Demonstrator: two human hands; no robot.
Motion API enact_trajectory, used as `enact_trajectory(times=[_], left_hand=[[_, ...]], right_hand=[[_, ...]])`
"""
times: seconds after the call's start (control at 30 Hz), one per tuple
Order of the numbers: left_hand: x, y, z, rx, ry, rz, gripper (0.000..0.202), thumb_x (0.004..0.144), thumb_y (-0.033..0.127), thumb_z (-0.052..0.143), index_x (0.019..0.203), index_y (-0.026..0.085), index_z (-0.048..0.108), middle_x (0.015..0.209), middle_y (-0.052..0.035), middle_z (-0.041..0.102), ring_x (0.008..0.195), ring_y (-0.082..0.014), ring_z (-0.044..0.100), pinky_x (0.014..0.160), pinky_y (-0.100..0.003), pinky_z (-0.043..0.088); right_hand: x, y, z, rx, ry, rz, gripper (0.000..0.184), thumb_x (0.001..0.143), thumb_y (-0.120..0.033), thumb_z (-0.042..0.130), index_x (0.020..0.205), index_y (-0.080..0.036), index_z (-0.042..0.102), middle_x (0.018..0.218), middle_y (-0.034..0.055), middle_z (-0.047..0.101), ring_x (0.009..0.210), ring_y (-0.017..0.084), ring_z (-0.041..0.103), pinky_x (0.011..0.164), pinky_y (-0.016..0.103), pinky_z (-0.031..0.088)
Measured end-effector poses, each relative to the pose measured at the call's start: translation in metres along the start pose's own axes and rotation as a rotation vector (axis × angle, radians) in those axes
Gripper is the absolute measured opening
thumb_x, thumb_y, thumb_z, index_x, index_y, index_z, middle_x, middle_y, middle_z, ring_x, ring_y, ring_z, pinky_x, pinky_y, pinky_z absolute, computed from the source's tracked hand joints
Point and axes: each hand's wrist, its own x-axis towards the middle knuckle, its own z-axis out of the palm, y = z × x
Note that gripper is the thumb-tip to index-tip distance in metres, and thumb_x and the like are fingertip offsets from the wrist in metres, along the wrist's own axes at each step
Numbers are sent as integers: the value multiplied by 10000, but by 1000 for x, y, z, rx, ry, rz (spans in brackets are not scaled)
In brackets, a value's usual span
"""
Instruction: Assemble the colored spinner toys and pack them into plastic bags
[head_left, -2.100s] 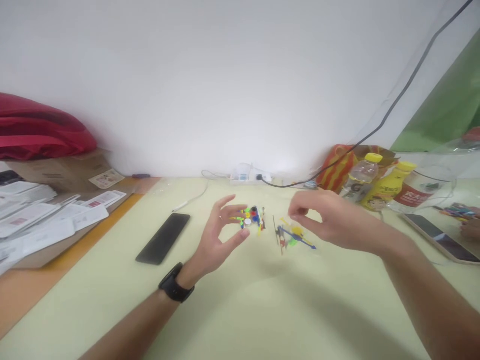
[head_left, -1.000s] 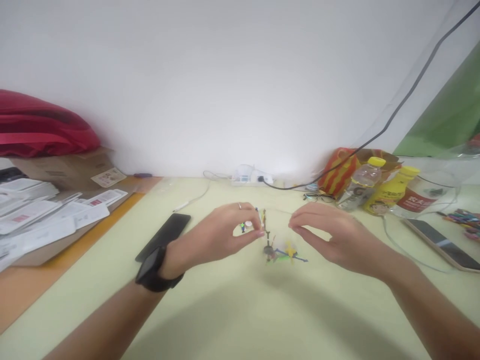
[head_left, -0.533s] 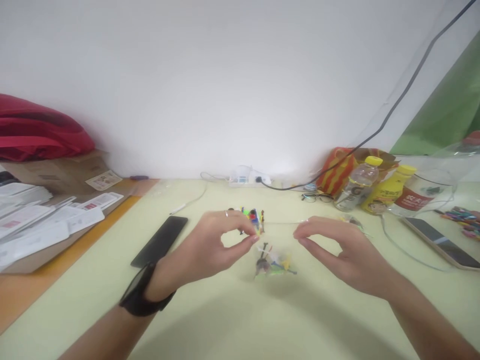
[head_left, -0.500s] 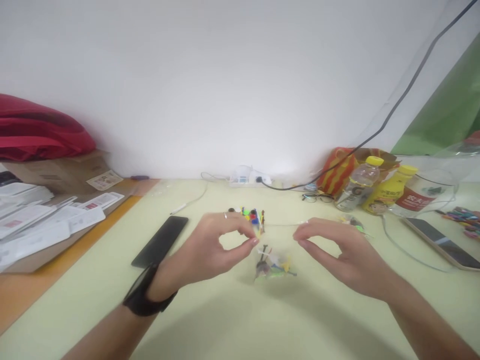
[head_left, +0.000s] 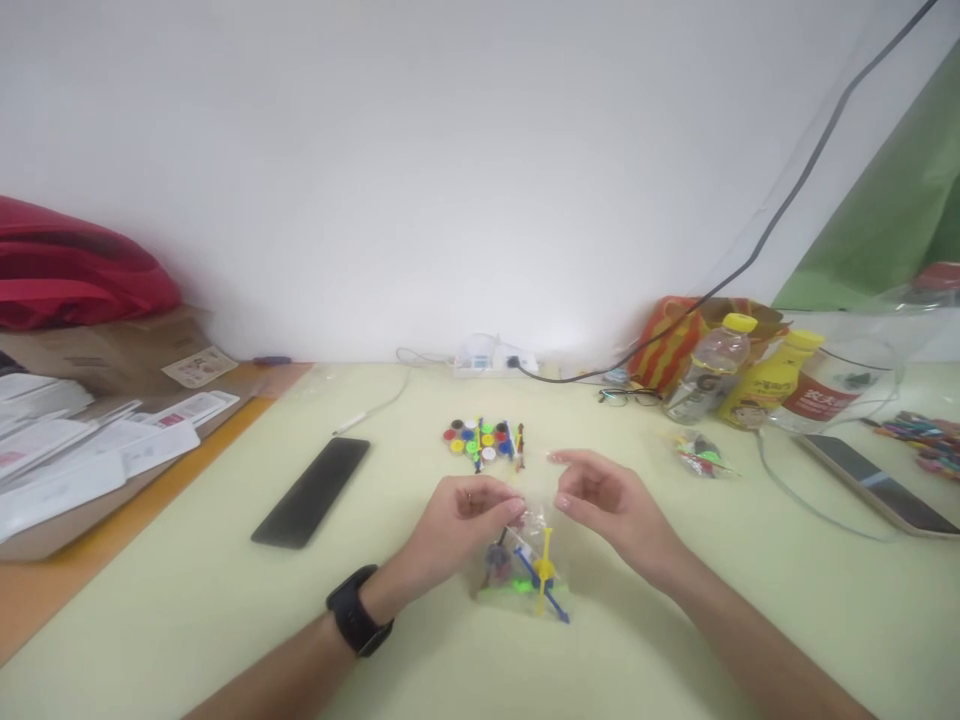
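A clear plastic bag point(head_left: 525, 590) of small coloured parts is in front of me, its upper edge pinched between the thumb and fingers of my left hand point(head_left: 466, 520). A yellow arrow piece point(head_left: 546, 570) and a blue arrow piece point(head_left: 556, 603) show at the bag; whether they are inside or on it I cannot tell. My right hand point(head_left: 619, 505) is beside the bag's top right, thumb and forefinger apart, holding nothing visible. Beyond the hands lie several coloured discs point(head_left: 489, 453) and thin stick-like pieces point(head_left: 520, 445).
Another small bag of parts point(head_left: 703, 455) lies to the right. Phones lie at left point(head_left: 311, 492) and right point(head_left: 877, 480). Bottles point(head_left: 765, 385), glasses point(head_left: 628, 396) and a power strip point(head_left: 491, 358) stand toward the wall. White packets point(head_left: 97, 440) pile up at left.
Both hands have come down and nearer to me. My left hand has moved to the bag and pinches its top; the yellow piece it held is now at the bag. My right hand has opened.
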Motion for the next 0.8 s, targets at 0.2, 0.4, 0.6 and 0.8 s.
enact_trajectory(times=[0.2, 0.4, 0.6, 0.8], left_hand=[[3, -15, -12, 59, -50, 6, 308, 901, 444, 758, 840, 146, 806, 861, -102, 786, 797, -220, 711, 757, -300, 551], [9, -21, -19, 34, 3, 9, 280, 890, 420, 784, 948, 145, 784, 920, -92, 778, 852, -204, 702, 795, -290, 547], [11, -20, -31, 37, -28, -7, 290, 863, 422, 812, 925, 139, 796, 911, -100, 779, 849, -206, 713, 803, -296, 555], [13, -22, -33, 5, -9, 38, 287, 856, 384, 823, 1009, 141, 805, 859, -89, 769, 794, -197, 706, 772, -307, 568]], right_hand=[[4, 8, 3, 43, 44, 132, 363, 813, -532, 799, 867, -179, 736, 824, 34, 678, 775, 168, 602, 718, 285, 503], [7, 20, 4, 68, -9, 132, 406, 792, -538, 815, 950, -167, 774, 776, 37, 668, 715, 153, 564, 660, 278, 472], [8, 28, -2, 26, -33, 126, 359, 815, -486, 799, 1003, -181, 824, 852, 64, 719, 709, 150, 535, 663, 288, 458], [10, 33, -9, 41, -127, 69, 216, 873, -321, 739, 1021, -201, 841, 791, 39, 654, 709, 142, 514, 670, 281, 427]])
